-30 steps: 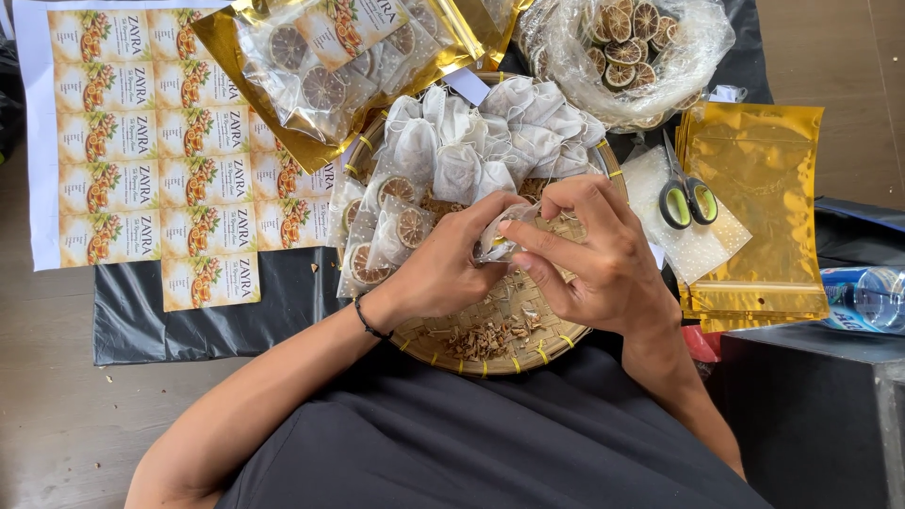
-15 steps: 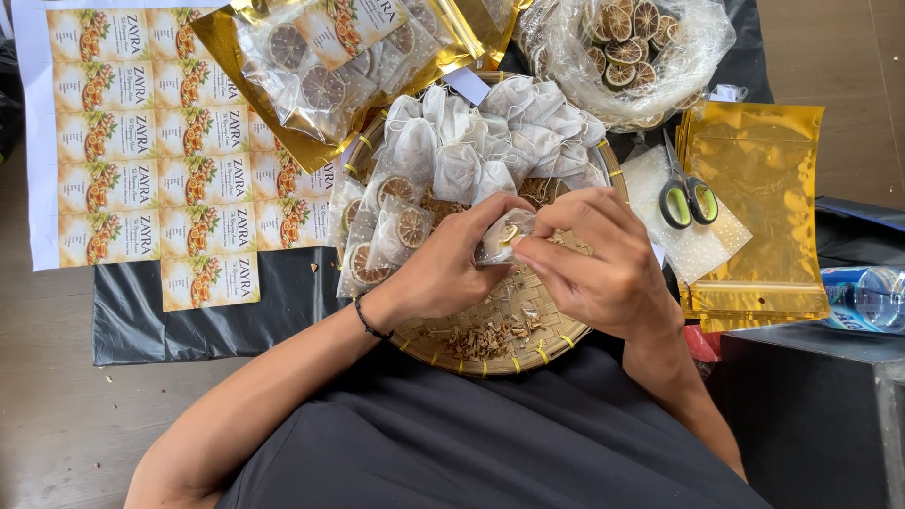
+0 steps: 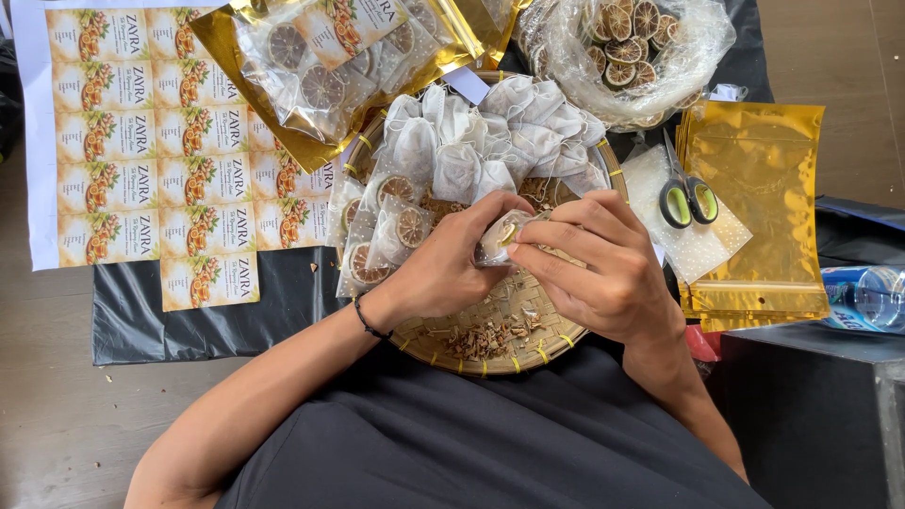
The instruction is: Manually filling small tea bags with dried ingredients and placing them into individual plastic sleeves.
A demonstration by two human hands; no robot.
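My left hand [image 3: 443,264] and my right hand [image 3: 603,269] meet over a round woven bamboo tray [image 3: 490,363], both pinching one small clear sachet [image 3: 500,238] with a dried citrus slice inside. The left hand grips its left side, and the right fingertips press its top right edge. Beside my left hand lie filled clear sachets of dried citrus slices [image 3: 391,231]. A heap of small white mesh bags [image 3: 490,132] fills the tray's far half. Loose dried bits [image 3: 481,339] lie on the tray's near side.
A sheet of printed stickers [image 3: 151,141] lies at the left on black plastic [image 3: 207,311]. Gold pouches with filled sachets [image 3: 320,66] sit at the back. A clear bag of dried citrus slices [image 3: 632,47], scissors [image 3: 686,198], stacked gold pouches [image 3: 764,207] and a water bottle [image 3: 867,297] are at the right.
The sachet has lifted slightly and my right fingers have slid along its top edge. My left hand has barely shifted.
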